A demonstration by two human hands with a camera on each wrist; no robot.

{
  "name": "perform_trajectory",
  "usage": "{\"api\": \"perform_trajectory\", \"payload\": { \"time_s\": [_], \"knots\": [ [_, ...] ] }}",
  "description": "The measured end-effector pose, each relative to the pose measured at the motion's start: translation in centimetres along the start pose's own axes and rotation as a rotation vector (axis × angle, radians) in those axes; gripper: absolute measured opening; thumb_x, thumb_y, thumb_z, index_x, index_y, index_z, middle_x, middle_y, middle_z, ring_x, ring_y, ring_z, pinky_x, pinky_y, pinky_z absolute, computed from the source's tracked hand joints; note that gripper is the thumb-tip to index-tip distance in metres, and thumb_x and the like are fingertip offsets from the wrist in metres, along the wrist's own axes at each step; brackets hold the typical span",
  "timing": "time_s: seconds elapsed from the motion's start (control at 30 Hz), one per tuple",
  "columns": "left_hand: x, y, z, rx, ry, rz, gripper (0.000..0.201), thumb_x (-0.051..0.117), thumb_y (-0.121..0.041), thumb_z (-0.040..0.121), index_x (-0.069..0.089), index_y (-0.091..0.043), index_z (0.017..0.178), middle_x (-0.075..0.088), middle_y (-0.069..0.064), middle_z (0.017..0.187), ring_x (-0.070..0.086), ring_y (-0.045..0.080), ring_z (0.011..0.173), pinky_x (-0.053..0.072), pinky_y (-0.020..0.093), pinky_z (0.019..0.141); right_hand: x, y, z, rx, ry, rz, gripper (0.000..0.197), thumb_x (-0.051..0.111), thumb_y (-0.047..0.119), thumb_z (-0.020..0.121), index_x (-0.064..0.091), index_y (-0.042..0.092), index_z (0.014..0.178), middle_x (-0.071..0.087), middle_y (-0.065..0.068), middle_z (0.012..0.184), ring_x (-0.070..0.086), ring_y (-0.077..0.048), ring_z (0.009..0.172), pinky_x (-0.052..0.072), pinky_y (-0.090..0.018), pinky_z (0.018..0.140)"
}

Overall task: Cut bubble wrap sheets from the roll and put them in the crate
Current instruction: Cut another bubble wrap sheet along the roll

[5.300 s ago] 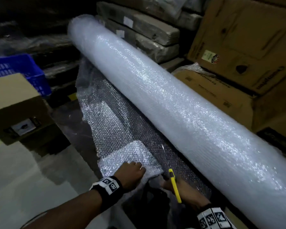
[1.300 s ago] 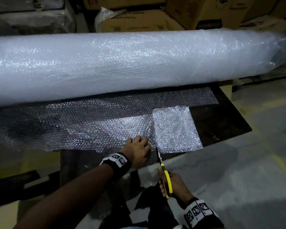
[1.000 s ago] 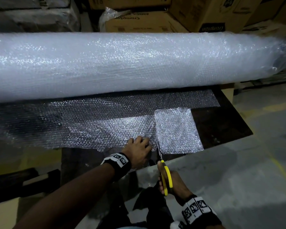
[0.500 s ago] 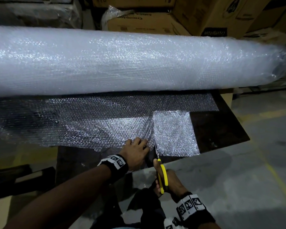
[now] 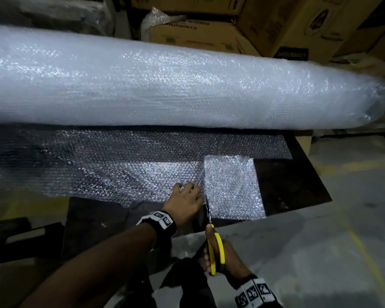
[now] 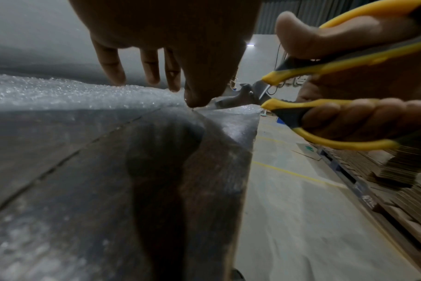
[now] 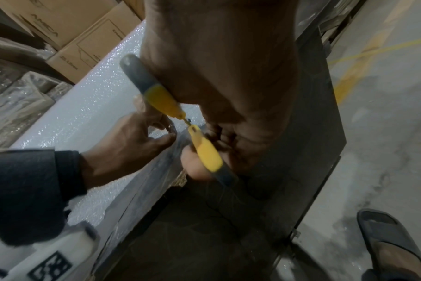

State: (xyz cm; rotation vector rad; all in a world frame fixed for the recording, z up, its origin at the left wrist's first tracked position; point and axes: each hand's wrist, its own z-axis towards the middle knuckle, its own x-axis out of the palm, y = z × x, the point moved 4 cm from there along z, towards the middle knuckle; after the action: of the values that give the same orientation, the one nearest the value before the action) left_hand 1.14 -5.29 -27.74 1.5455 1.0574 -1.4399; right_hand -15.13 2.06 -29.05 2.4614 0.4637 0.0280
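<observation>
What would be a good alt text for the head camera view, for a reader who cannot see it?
A right hand holds yellow-handled scissors at the near edge of a bubble wrap sheet, beside the left hand resting on the sheet. Behind lies a large bubble wrap roll and, farther back, cardboard boxes.

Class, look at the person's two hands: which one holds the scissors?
The right hand: its fingers curl through the yellow-handled scissors. The left hand only pinches the bubble wrap sheet beside the blades.

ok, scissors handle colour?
Yellow with dark grey grip sections on the scissors; clearest in the left wrist view.
</observation>
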Motion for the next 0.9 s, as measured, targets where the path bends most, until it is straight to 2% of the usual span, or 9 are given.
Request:
{"api": "perform_trajectory", "payload": {
  "time_s": [0.1, 0.17, 0.3, 0.43, 0.53, 0.6, 0.67, 0.77, 0.9],
  "knots": [
    [0.2, 0.1, -0.3, 0.003, 0.017, -0.001, 0.033, 0.044, -0.028, 0.097, 0.054, -0.015, 0.126, 0.043, 0.014, 0.14, 0.04, 0.036, 0.129, 0.037, 0.06, 0.099, 0.0, 0.0, 0.4, 0.001, 0.014, 0.025, 0.072, 0.064, 0.078, 0.07, 0.058, 0.007, 0.068, 0.054, -0.013, 0.059, 0.053, -0.025, 0.048, 0.045, -0.027, 0.046],
    [0.2, 0.2, -0.5, -0.002, 0.028, -0.004, 0.032, 0.047, -0.029, 0.096, 0.055, -0.017, 0.125, 0.044, 0.014, 0.139, 0.041, 0.035, 0.128, 0.039, 0.06, 0.098, -0.1, 0.3, 0.7, -0.011, 0.003, 0.028, 0.07, 0.066, 0.077, 0.07, 0.059, 0.007, 0.068, 0.055, -0.012, 0.059, 0.054, -0.025, 0.049, 0.045, -0.028, 0.047],
    [-0.8, 0.1, -0.7, 0.0, -0.035, -0.036, 0.037, 0.036, -0.029, 0.086, 0.066, -0.017, 0.103, 0.06, 0.012, 0.117, 0.055, 0.033, 0.107, 0.05, 0.056, 0.08, -0.3, 1.0, 0.6, -0.054, -0.045, -0.06, 0.064, 0.067, 0.07, 0.07, 0.057, 0.007, 0.063, 0.054, -0.007, 0.051, 0.052, -0.021, 0.043, 0.042, -0.024, 0.043],
    [-1.1, 0.0, -0.8, -0.011, -0.072, -0.035, 0.038, 0.035, -0.03, 0.083, 0.069, -0.018, 0.095, 0.063, 0.01, 0.106, 0.058, 0.031, 0.098, 0.052, 0.056, 0.077, -0.4, 1.3, 0.2, -0.072, -0.051, -0.09, 0.062, 0.063, 0.067, 0.072, 0.054, 0.006, 0.062, 0.052, -0.005, 0.046, 0.05, -0.019, 0.038, 0.04, -0.022, 0.04],
    [-1.1, -0.2, -0.9, -0.015, -0.022, 0.001, 0.035, 0.038, -0.029, 0.088, 0.066, -0.019, 0.106, 0.062, 0.011, 0.112, 0.058, 0.032, 0.105, 0.048, 0.057, 0.085, -0.6, 1.7, 0.1, -0.049, -0.024, -0.078, 0.067, 0.059, 0.071, 0.075, 0.058, 0.004, 0.066, 0.054, -0.008, 0.05, 0.052, -0.02, 0.042, 0.043, -0.023, 0.042],
    [-1.0, -0.3, -1.0, -0.004, 0.067, 0.015, 0.036, 0.046, -0.027, 0.094, 0.056, -0.018, 0.127, 0.051, 0.013, 0.13, 0.046, 0.034, 0.124, 0.038, 0.061, 0.1, -0.7, 2.0, 0.3, -0.042, 0.004, -0.075, 0.068, 0.059, 0.074, 0.074, 0.06, 0.006, 0.067, 0.056, -0.01, 0.054, 0.055, -0.022, 0.045, 0.046, -0.025, 0.045],
    [-0.7, -0.2, -1.0, -0.026, 0.109, 0.022, 0.043, 0.051, -0.027, 0.097, 0.044, -0.017, 0.139, 0.041, 0.014, 0.141, 0.034, 0.034, 0.134, 0.028, 0.061, 0.108, -0.8, 2.3, 0.3, -0.041, 0.019, -0.075, 0.066, 0.057, 0.075, 0.078, 0.06, 0.009, 0.068, 0.057, -0.01, 0.057, 0.056, -0.022, 0.047, 0.047, -0.026, 0.046],
    [-1.1, -0.4, -0.9, -0.056, 0.066, 0.05, 0.041, 0.047, -0.024, 0.099, 0.042, -0.015, 0.139, 0.041, 0.014, 0.142, 0.034, 0.034, 0.135, 0.025, 0.062, 0.109, -1.0, 2.3, 0.4, -0.063, 0.003, -0.065, 0.062, 0.059, 0.07, 0.082, 0.059, 0.009, 0.069, 0.056, -0.008, 0.057, 0.056, -0.02, 0.047, 0.046, -0.026, 0.046],
    [-0.9, -0.3, -0.1, -0.105, 0.049, 0.018, 0.038, 0.044, -0.026, 0.099, 0.042, -0.015, 0.135, 0.044, 0.011, 0.138, 0.039, 0.032, 0.13, 0.029, 0.062, 0.107, -0.9, 1.7, 0.5, -0.061, -0.032, -0.074, 0.066, 0.06, 0.069, 0.079, 0.059, 0.004, 0.066, 0.056, -0.009, 0.052, 0.055, -0.021, 0.044, 0.045, -0.024, 0.045]
  ]
}}
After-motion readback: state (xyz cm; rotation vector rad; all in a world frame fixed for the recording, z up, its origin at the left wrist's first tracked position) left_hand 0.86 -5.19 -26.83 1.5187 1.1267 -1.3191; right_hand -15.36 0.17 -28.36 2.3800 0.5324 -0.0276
